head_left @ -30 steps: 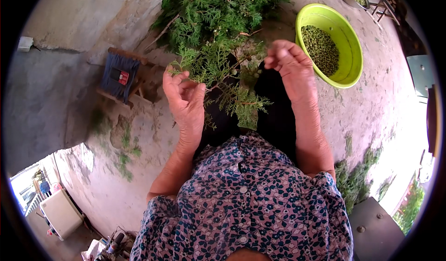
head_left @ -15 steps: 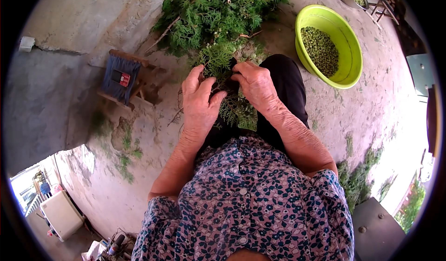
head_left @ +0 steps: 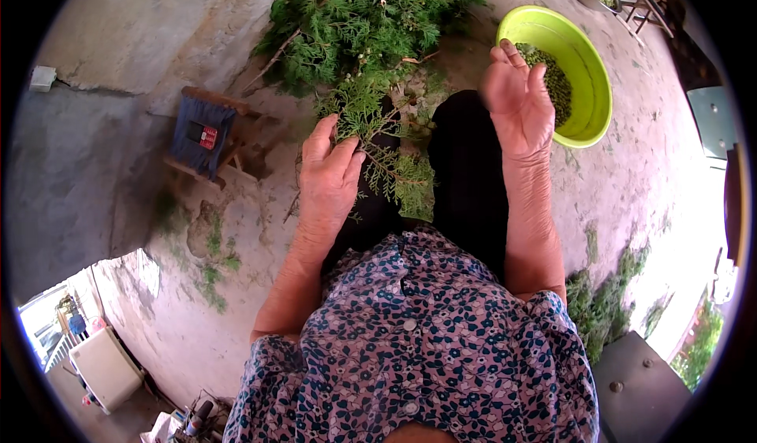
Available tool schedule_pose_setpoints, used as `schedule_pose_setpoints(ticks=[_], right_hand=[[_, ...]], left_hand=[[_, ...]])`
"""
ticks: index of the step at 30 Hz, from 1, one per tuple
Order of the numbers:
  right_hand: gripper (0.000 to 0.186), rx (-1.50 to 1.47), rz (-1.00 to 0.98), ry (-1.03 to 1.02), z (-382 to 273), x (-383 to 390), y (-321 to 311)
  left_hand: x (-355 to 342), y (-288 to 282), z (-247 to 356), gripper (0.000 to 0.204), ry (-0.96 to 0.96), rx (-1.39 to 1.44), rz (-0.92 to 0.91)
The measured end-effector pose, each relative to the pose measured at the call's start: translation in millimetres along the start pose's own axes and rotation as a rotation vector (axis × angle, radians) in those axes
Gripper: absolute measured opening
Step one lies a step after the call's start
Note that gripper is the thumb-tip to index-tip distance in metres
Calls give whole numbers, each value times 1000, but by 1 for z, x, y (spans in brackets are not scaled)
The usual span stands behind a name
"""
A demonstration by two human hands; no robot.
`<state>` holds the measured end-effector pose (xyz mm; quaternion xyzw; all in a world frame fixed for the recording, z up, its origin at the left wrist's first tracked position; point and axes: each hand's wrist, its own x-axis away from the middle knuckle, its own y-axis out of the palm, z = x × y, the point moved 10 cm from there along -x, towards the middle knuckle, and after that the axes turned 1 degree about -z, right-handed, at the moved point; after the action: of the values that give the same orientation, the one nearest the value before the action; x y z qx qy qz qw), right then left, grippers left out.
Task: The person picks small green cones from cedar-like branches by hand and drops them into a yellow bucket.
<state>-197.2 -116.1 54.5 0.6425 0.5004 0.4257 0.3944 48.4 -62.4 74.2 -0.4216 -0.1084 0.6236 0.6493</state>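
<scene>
Farthest from us, the heap of cut green branches (head_left: 378,25) is the biggest thing here. Nearer, we have our dark-trousered legs (head_left: 465,167) parted. To the far right stands the lime-green basin (head_left: 590,80). The leafy sprig (head_left: 382,167) spreads across the left leg and the gap between the knees; we think it handles best gripped by its woody stem, since soft tips would let it swing. Our left hand (head_left: 331,167) pinches it from the left, thumb near bent fingers, though leaves hide the exact hold. Our right hand (head_left: 519,104) is loosely spread, palm showing, before the basin's near-left rim; its blurred fingers keep us from telling whether they touch that rim. We would bring them well inside the wall before loosening anything small. Smallest are the round green pods (head_left: 561,88) in the basin, partly hidden by that hand.
</scene>
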Motion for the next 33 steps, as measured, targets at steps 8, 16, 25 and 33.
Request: schedule_pose_setpoints(ticks=[8,16,25,33], right_hand=[[20,848,-167,45,21,16,-6],[22,860,-115,5,22,14,-5],[18,875,-133,9,26,22,-1],[20,985,-315,184,68,43,17]], left_hand=[[-3,-1,30,35,120,-237,-46],[15,27,94,15,516,-493,-99],[-14,27,56,13,146,17,-151],[-18,18,27,19,-188,518,-148]])
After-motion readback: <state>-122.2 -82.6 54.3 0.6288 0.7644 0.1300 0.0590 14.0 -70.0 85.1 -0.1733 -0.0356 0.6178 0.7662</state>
